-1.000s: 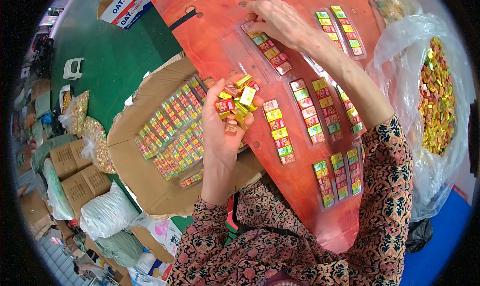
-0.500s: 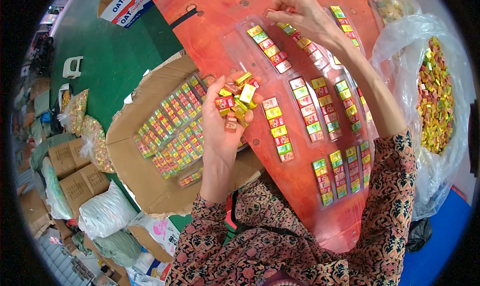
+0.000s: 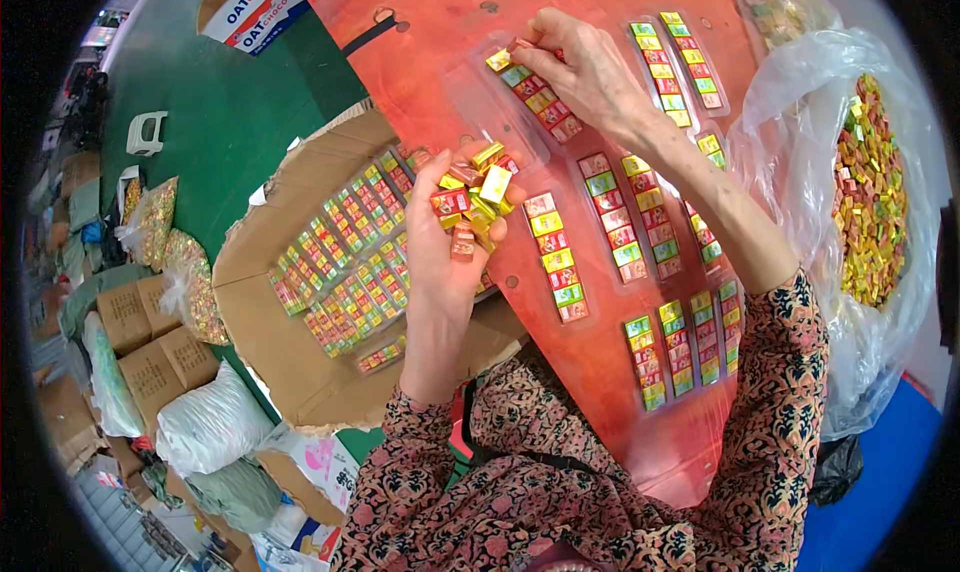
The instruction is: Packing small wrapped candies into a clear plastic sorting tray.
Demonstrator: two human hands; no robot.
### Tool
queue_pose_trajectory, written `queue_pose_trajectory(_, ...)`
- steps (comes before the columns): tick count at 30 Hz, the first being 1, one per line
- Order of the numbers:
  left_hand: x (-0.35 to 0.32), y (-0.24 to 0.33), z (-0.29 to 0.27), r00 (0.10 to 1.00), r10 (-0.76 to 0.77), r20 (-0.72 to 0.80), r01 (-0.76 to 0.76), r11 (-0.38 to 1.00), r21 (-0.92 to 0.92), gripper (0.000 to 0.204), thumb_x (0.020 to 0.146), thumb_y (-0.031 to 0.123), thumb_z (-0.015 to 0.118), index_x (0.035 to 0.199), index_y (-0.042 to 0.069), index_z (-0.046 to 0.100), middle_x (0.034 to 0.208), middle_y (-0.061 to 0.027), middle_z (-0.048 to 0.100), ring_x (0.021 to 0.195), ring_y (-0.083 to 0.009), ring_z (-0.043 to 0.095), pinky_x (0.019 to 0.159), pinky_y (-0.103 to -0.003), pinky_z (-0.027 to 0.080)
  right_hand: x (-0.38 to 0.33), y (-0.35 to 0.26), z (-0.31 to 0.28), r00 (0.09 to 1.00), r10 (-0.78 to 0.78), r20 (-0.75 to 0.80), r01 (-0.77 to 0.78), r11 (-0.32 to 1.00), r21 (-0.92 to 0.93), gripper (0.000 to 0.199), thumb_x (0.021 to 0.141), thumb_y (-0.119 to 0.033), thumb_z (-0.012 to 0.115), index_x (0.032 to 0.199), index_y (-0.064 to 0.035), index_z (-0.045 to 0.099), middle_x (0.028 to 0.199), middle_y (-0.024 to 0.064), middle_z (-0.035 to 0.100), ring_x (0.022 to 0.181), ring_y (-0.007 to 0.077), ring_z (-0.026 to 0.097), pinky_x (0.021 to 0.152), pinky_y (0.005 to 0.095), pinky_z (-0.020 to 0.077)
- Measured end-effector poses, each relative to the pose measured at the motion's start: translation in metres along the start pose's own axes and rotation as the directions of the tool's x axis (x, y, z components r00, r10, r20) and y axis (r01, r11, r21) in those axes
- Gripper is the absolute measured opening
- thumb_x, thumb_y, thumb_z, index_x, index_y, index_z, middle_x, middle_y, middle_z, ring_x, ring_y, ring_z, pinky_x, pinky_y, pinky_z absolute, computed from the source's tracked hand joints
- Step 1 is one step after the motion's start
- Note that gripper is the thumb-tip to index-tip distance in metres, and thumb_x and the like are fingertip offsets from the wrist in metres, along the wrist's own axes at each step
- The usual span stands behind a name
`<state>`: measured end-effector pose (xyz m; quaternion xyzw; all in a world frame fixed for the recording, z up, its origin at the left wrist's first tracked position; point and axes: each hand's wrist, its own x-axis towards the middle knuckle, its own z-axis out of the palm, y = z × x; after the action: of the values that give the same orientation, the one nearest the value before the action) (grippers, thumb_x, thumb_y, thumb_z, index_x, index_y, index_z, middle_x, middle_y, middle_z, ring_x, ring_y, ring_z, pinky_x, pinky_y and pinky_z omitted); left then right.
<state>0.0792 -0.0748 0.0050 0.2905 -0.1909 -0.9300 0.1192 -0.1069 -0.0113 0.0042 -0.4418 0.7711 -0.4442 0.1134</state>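
My left hand (image 3: 437, 252) is cupped around a heap of small wrapped candies (image 3: 480, 200) in gold, red and brown foil. It hovers above the left edge of the red table (image 3: 420, 62). At the far part of the table, my right hand (image 3: 590, 82) pinches a small reddish-brown wrapped candy (image 3: 518, 46). These fingers are over the far end of a clear plastic tray (image 3: 472, 97), where a row of gold, green and red candies lies, partly hidden by the hand. Nearer to me, more trays hold similar rows, such as a row of candies (image 3: 556, 257) close to my left hand.
An open cardboard box (image 3: 250, 302) on the left holds filled candy trays. At right stands a large clear plastic bag (image 3: 780, 102) with loose candies (image 3: 868, 202). A white stool (image 3: 147, 134) and brown cartons (image 3: 165, 357) are on the green floor.
My right hand has shifted toward me and a little left, bringing its fingertips over the end of the candy row. Trays at the far right have come into sight. My left hand stays still.
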Motion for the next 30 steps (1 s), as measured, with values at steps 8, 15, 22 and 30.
queue_pose_trajectory(8, 0.001, -0.001, -0.002, 1.0, 0.016, 0.006, -0.016, 1.0, 0.022, 0.034, 0.085, 0.031, 0.041, 0.099, 0.003, 0.053, 0.09, -0.0169, 0.06, 0.066, -0.0221, 0.062, 0.038, -0.025, 0.045, -0.01, -0.005, -0.025, 0.985, 0.054, 0.166, -0.057, 0.998, 0.013, 0.017, 0.082, -0.015, 0.054, 0.085, 0.0015, 0.05, 0.069, 0.0071, 0.058, 0.067, 0.0111, 0.054, 0.06, 0.027, 0.043)
queue_pose_trajectory(15, 0.001, -0.001, -0.003, 1.0, 0.015, 0.019, -0.015, 1.0, 0.02, 0.034, 0.086, 0.031, 0.041, 0.099, 0.003, 0.053, 0.089, -0.0166, 0.06, 0.066, -0.022, 0.062, 0.038, -0.025, 0.045, -0.021, -0.002, -0.014, 0.983, -0.068, 0.169, 0.078, 0.995, -0.055, 0.016, 0.082, -0.013, 0.054, 0.087, 0.0013, 0.05, 0.076, 0.0137, 0.061, 0.075, 0.0244, 0.06, 0.064, 0.0317, 0.045)
queue_pose_trajectory(22, 0.002, -0.002, -0.002, 1.0, -0.003, 0.007, 0.003, 1.0, 0.011, 0.033, 0.086, 0.031, 0.041, 0.099, 0.003, 0.054, 0.09, -0.016, 0.06, 0.066, -0.0223, 0.062, 0.038, -0.025, 0.045, -0.021, -0.008, -0.012, 0.985, -0.023, 0.17, 0.022, 1.0, 0.008, 0.016, 0.082, -0.015, 0.054, 0.086, 0.001, 0.052, 0.077, 0.0127, 0.061, 0.072, 0.0214, 0.059, 0.064, 0.0308, 0.0447)
queue_pose_trajectory(30, 0.002, -0.002, -0.003, 1.0, 0.003, -0.003, -0.003, 1.0, 0.011, 0.033, 0.085, 0.031, 0.042, 0.099, 0.004, 0.054, 0.092, -0.0167, 0.06, 0.067, -0.0224, 0.062, 0.038, -0.025, 0.045, -0.024, 0.0, -0.012, 0.987, -0.075, 0.143, 0.073, 0.997, 0.022, 0.018, 0.083, -0.016, 0.054, 0.088, 0.001, 0.052, 0.075, 0.0098, 0.059, 0.069, 0.0139, 0.054, 0.061, 0.028, 0.0427)
